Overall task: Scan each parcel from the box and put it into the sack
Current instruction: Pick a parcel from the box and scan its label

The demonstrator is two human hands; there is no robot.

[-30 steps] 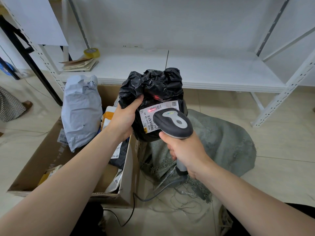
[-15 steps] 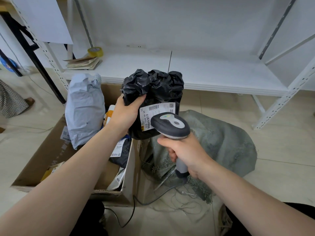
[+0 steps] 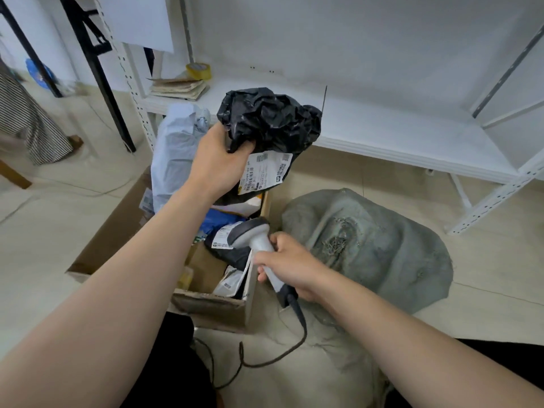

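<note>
My left hand [image 3: 216, 163] grips a crumpled black plastic parcel [image 3: 270, 119] with a white barcode label [image 3: 265, 172], held up above the cardboard box [image 3: 117, 228]. My right hand [image 3: 290, 265] grips the handle of a grey and white barcode scanner [image 3: 253, 235], lowered by the box's right wall, head pointing left, away from the label. The grey-green woven sack [image 3: 379, 245] lies slumped on the floor to the right of the box. Several parcels remain in the box, among them a tall pale grey bag [image 3: 173, 154] and a black parcel [image 3: 232, 254].
A white metal shelf [image 3: 382, 134] runs behind the box and sack, holding a roll of yellow tape [image 3: 200, 70] and a stack of flat envelopes [image 3: 179, 88]. The scanner's black cable [image 3: 276, 354] trails on the floor. A black frame stands at the left.
My right hand has dropped the scanner from in front of the label down beside the box. My left hand has lifted and tilted the black parcel. The red scan light is gone.
</note>
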